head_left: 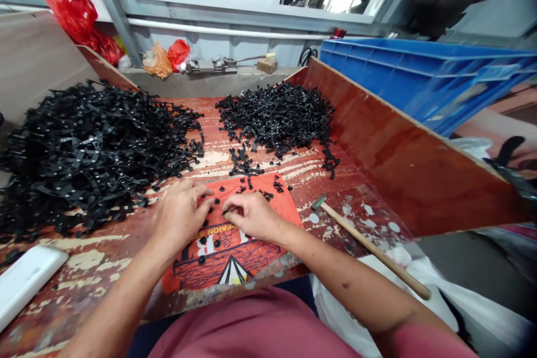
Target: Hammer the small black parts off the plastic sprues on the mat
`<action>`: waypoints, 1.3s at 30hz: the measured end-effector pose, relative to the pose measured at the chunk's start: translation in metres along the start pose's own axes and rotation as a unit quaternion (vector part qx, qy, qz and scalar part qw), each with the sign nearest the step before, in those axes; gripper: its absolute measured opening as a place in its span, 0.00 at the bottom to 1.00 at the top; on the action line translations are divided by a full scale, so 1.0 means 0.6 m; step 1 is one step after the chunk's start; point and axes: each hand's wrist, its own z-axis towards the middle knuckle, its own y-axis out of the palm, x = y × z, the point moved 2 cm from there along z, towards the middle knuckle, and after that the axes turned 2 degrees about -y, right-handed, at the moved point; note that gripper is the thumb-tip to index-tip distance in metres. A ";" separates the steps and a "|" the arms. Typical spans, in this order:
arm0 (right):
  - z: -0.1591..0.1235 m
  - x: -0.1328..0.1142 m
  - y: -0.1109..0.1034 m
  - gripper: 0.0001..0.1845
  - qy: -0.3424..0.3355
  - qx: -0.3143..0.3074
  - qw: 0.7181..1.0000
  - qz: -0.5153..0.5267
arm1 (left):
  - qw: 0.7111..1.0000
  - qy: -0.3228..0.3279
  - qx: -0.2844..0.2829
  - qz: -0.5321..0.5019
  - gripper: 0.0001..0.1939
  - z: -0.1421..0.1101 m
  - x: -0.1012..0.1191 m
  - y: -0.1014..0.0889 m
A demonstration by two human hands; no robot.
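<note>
An orange-red printed cloth (277,218) lies on the worn table under both hands, with several small round black plastic parts (217,243) scattered over it. My left hand (182,210) is over the cloth's left side, thumb and index finger curled at a small black part (216,201) by their tips. Close beside it, my right hand (258,217) pinches a small dark piece (229,211), mostly covered by the fingers. More loose black pieces (278,184) lie at the cloth's far edge, just beyond the right hand.
A large heap of black linked plastic parts (96,145) covers the left, a smaller heap (277,114) the back. A hammer (373,249) lies right, beside a wooden side board (377,151). Behind that board stands a blue crate (403,75). A white box-shaped object (31,279) lies at left.
</note>
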 end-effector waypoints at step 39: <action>-0.143 -0.046 0.011 0.11 -0.071 0.082 0.991 -0.082 | 0.993 0.012 -0.114 0.006 0.09 -0.070 0.054 0.028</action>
